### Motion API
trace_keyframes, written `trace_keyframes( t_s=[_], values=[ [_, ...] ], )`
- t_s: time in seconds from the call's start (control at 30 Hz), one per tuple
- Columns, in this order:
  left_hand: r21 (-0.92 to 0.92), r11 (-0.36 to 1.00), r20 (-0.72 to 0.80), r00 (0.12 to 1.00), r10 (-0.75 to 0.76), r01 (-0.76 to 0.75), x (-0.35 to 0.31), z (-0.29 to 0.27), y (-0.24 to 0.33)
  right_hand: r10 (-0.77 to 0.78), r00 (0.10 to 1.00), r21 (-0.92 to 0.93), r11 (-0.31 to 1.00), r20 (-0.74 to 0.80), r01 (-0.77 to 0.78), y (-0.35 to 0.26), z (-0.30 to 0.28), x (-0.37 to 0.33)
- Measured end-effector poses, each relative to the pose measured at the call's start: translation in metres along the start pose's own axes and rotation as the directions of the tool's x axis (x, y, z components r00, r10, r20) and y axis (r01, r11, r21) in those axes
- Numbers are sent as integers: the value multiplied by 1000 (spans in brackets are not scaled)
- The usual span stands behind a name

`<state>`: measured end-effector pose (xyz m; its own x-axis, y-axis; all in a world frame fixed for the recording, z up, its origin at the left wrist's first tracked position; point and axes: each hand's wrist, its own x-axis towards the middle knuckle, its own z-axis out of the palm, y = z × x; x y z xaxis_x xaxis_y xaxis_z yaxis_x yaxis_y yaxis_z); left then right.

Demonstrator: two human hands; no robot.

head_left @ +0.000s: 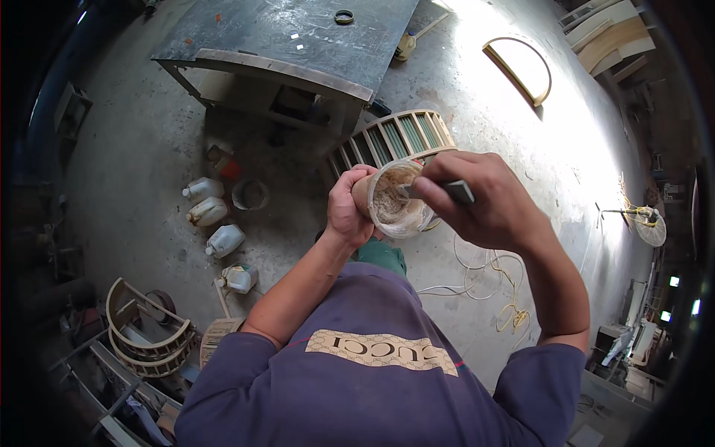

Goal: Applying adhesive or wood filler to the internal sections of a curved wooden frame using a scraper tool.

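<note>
In front of my chest, my left hand point(350, 210) is wrapped round the side of a round plastic tub point(418, 226), which tilts so that its mouth faces me. Rough beige paste point(386, 207) coats the inside wall and lies in the tub. My right hand point(488, 195) is closed on a putty knife point(462, 191); its dark flat handle sticks out past the thumb. The knife's lower end reaches into the mouth of the tub at the paste, and the blade's tip is hard to make out.
A curved slatted wooden frame point(395, 140) stands just beyond the tub. Farther off is a metal-topped table point(275, 33). Several plastic jugs point(225, 241) stand at left, loose cables point(465, 290) lie at right, and a half-round wooden frame point(512, 76) lies at far right.
</note>
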<state>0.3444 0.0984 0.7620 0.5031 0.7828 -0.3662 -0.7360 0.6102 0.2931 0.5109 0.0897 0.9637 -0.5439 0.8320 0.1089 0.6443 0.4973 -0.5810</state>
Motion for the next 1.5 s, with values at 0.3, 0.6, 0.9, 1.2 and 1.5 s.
trace_keyframes(
  t_s=[0.3,0.6,0.9,1.2,1.5],
  values=[
    [15,963,-144,953,268,-269,9,-15,-6,743,662,836,424,-101,-349,29,57,-33],
    [-16,954,-101,950,297,-300,15,-19,-9,777,588,906,389,-224,-168,31,45,-41],
    [-49,964,-60,964,258,-261,9,-16,-13,622,690,763,627,-370,-156,7,11,-41],
    [-77,972,-31,975,221,-223,4,-10,-11,452,789,635,765,-417,-103,-13,-17,-33],
    [-40,972,-30,973,229,-230,-4,1,-8,407,810,587,804,-423,-98,-26,-22,-27]
  ],
)
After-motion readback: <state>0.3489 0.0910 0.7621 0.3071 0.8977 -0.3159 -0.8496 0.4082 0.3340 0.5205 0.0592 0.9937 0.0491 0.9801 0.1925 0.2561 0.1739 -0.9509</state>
